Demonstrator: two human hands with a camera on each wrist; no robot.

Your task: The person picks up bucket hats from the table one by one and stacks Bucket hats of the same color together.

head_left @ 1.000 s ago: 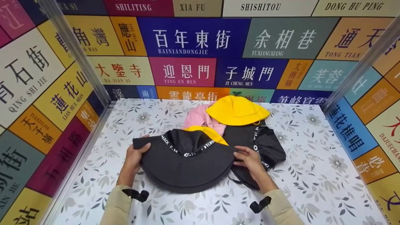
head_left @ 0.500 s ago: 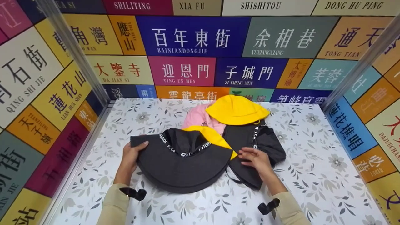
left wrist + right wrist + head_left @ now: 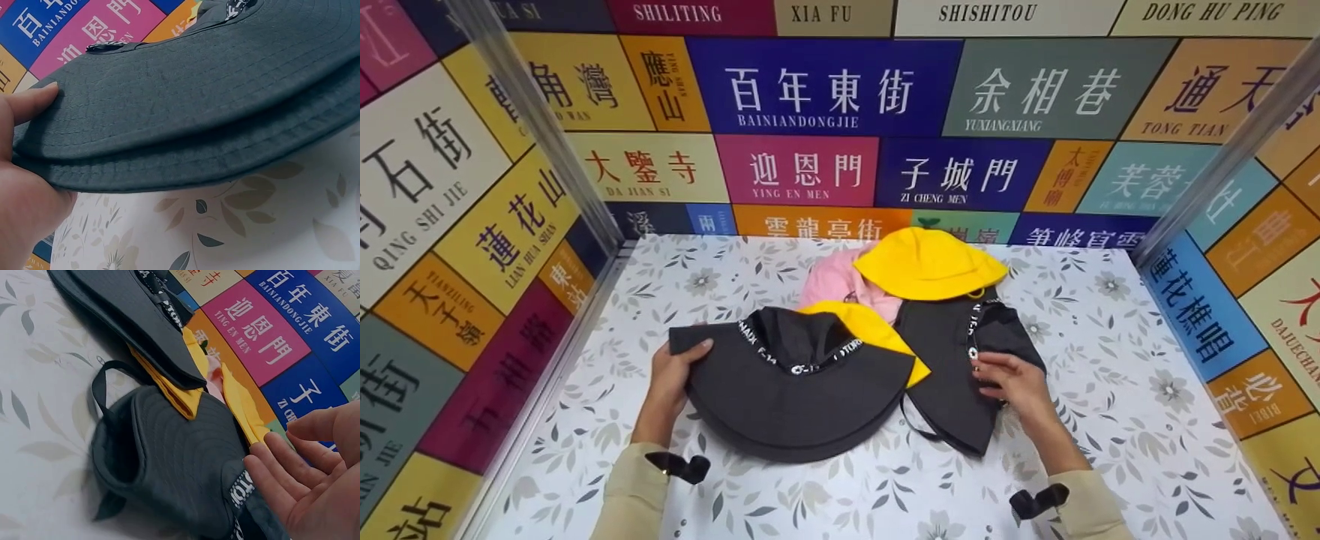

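Observation:
My left hand point(image 3: 666, 382) grips the left end of a folded black bucket hat point(image 3: 799, 405), thumb on top and fingers beneath the brim. In the left wrist view the doubled brim point(image 3: 185, 112) of that hat fills the frame, raised over the table. White lettering runs along the hat's band. My right hand point(image 3: 1014, 382) holds nothing; its fingers are loosely bent over a second black hat point(image 3: 941, 375) on the right. The right wrist view shows this second hat point(image 3: 174, 455) with a strap and folded brim close beside the fingers point(image 3: 281, 467).
A yellow hat point(image 3: 926, 266) lies at the back on a pink hat point(image 3: 832, 281) and the second black hat. Another yellow piece point(image 3: 877, 326) sticks out behind the held hat. The floral table point(image 3: 1110, 360) is enclosed by walls point(image 3: 825, 90) printed with street names.
My right hand has let go of the held hat's right end and moved right, over the second black hat. My left hand shifted slightly left with its hat.

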